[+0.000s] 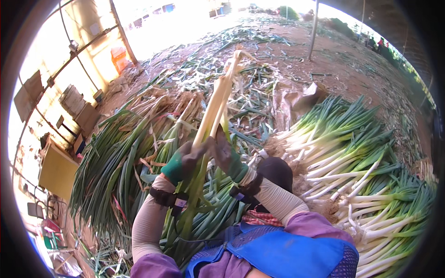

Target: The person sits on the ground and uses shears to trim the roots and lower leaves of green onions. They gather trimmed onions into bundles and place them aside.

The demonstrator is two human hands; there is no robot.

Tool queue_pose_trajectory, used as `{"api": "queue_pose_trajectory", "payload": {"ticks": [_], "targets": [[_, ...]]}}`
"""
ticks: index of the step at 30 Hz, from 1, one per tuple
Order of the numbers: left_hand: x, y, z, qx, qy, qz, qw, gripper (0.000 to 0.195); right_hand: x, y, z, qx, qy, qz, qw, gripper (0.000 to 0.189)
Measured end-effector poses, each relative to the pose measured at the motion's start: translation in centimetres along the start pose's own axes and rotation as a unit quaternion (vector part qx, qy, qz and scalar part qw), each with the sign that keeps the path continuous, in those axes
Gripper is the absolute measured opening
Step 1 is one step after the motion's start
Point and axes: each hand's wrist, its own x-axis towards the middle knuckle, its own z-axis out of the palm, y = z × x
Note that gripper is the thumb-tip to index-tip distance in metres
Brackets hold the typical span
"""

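Observation:
In front of me, a few long green onions (211, 113) are raised with their roots up and their leaves hanging toward my lap. My left hand (183, 160), in a brown and green work glove, is closed around the stalks. My right hand (227, 156), gloved alike, has its fingers on the same stalks from the other side; its exact grip is partly hidden. Yellowish, dry outer skin shows on the pale shafts. A heap of untrimmed green onions (121, 153) lies to the left and under my forearms.
Rows of clean white-shafted green onions (347, 173) lie at my right. Leaf scraps (243, 38) litter the dirt floor ahead. A crumpled sack (295, 99) lies beyond the rows. A metal post (314, 31) stands farther off. Cardboard (59, 166) and an orange bag (119, 59) are along the left wall.

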Motion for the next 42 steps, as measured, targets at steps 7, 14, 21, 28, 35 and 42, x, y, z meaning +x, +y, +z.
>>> {"api": "queue_pose_trajectory", "payload": {"ticks": [7, 14, 21, 28, 35, 42], "targets": [[-0.9, 2.9, -0.4, 0.093, 0.015, -0.027, 0.995, 0.052, 2.7, 2.2, -2.6, -0.204, -0.069, -0.120, 0.969, 0.054], [-4.8, 5.8, -0.6, 0.013, -0.024, -0.107, 0.994, 0.047, 10.0, 3.7, -12.8, -0.009, 0.072, -0.101, 0.992, 0.051], [-5.5, 5.7, -0.5, 0.004, -0.090, -0.157, 0.984, 0.046, 8.1, 10.0, -6.4, 0.130, -0.300, 0.044, 0.944, 0.031], [-11.2, 2.0, -4.4, -0.034, -0.026, -0.200, 0.979, 0.045, 13.7, 10.1, -24.4, -0.233, 0.054, 0.116, 0.964, 0.039], [-10.6, 0.6, -3.5, -0.023, -0.002, -0.223, 0.974, 0.039, 13.5, 10.5, -23.7, -0.391, -0.113, -0.167, 0.898, 0.046], [-10.0, 1.6, -1.4, -0.043, -0.064, -0.200, 0.977, 0.042, 11.2, 7.7, -11.1, 0.159, -0.265, 0.170, 0.936, 0.038]]}}
